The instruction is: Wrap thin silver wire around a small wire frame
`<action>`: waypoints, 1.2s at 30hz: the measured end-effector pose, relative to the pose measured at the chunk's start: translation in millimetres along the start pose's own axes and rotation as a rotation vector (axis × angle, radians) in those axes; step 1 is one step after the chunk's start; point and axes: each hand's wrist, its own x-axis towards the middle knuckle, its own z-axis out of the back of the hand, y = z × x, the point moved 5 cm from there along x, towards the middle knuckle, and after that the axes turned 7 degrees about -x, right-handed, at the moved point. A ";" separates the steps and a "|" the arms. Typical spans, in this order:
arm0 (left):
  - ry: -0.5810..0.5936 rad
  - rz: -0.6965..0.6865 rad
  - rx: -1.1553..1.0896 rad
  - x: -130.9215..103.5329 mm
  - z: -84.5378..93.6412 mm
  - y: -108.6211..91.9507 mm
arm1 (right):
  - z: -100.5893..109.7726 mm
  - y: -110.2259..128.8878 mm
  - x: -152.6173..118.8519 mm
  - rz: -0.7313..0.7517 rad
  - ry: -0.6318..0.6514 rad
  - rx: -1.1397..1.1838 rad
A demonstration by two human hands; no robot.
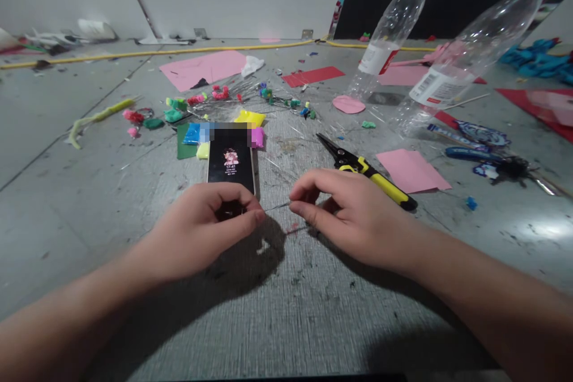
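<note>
A thin wire (278, 206) is stretched between my two hands, a little above the grey table. My left hand (210, 221) pinches one end between thumb and forefinger. The other end is pinched the same way by my right hand (353, 212). Just beyond my left hand lies a phone (230, 161) with its screen lit, next to small packets of coloured clay, one of them yellow (249, 119) and one blue (192, 133). Pliers with black and yellow handles (380, 182) lie right behind my right hand.
Two clear plastic bottles (378, 57) (443, 89) stand at the right. Pink paper (206, 68) and a pink square (412, 170) lie about. Wires with coloured clay bits (219, 94) are scattered across the middle. A yellow cable (179, 51) runs along the back.
</note>
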 end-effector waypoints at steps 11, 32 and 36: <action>-0.036 -0.169 0.169 -4.0 -1.9 0.2 | -1.4 5.0 -2.8 0.147 0.092 -0.227; -0.124 0.129 -0.410 -6.1 -10.1 8.8 | 3.0 11.3 -17.4 0.040 -0.481 -0.217; -0.112 0.099 -0.385 -6.9 -8.9 6.7 | -14.6 -16.6 -4.4 -0.241 -0.173 0.330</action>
